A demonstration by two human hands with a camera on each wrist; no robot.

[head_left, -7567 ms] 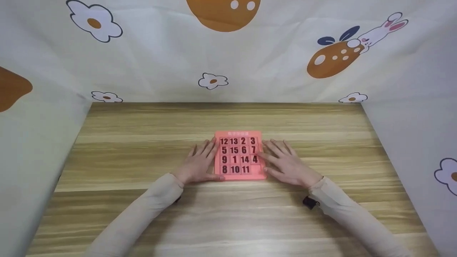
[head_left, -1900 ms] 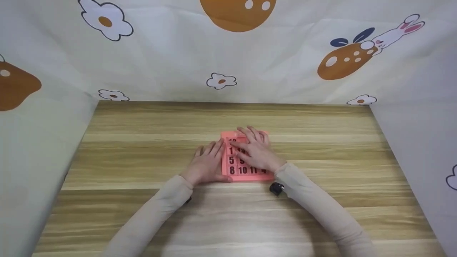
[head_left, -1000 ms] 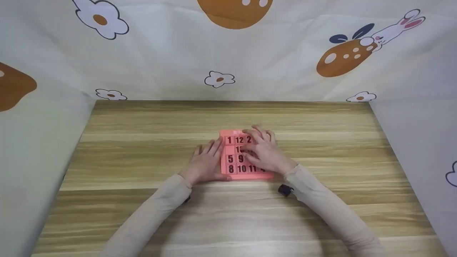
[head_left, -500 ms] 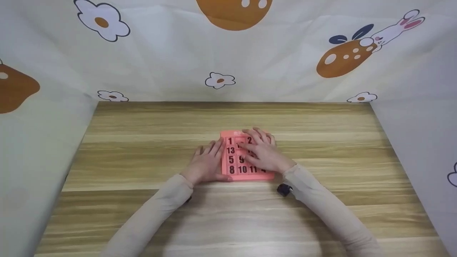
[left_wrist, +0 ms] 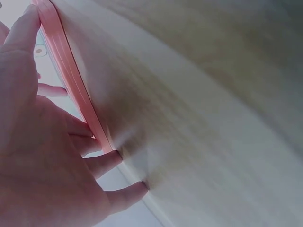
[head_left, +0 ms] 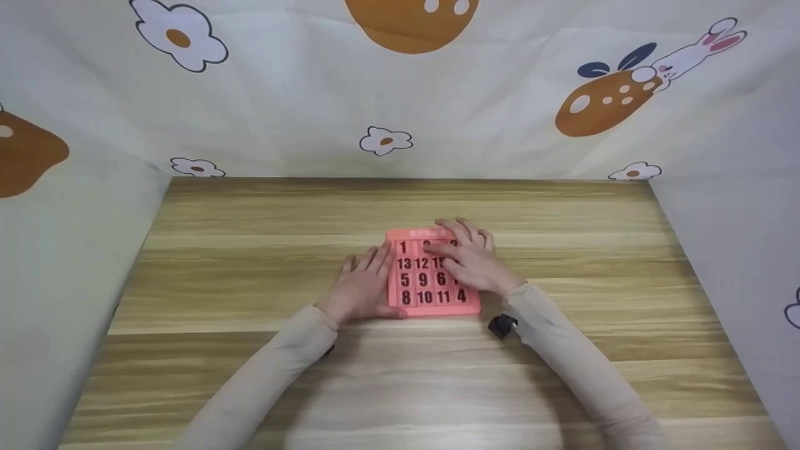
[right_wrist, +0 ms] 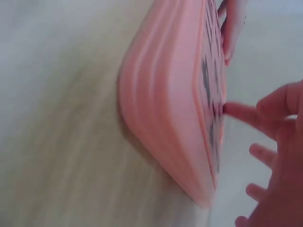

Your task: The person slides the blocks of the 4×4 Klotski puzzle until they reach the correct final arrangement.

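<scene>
Puzzle (head_left: 434, 310), sliding-number type; coral-pink frame with rounded corners and pale lettering along the far border; laid flat near the middle of a wood-grain tabletop (head_left: 400, 375), between two hands. Number tiles (head_left: 423, 279), pink with black numerals, in four rows: far row showing 1, 2 and a part-covered 3; second row 13, 12 and a part-covered 15; third row 5, 9, 6, its last tile mostly hidden; near row 8, 10, 11, 4. Left hand (head_left: 359, 290): released, grasping nothing; fingers extended along the frame's left side, thumb resting on the near left corner. Right hand (head_left: 476, 262): likewise released; index fingertip touching the 2 tile (head_left: 422, 244) and partly hiding its numeral, thumb apart from the tiles in the right wrist view, other fingers spread about the far right corner. Sleeves (head_left: 581, 365), one pair, off-white, reaching the wrists. Black device (head_left: 502, 325), small, below the right cuff; its details too small to tell. Cloth (head_left: 281, 94), pale, hung behind the tabletop and at both sides, printed with white flowers (head_left: 386, 141), orange-brown shapes (head_left: 415, 28) and a white rabbit (head_left: 684, 59).
</scene>
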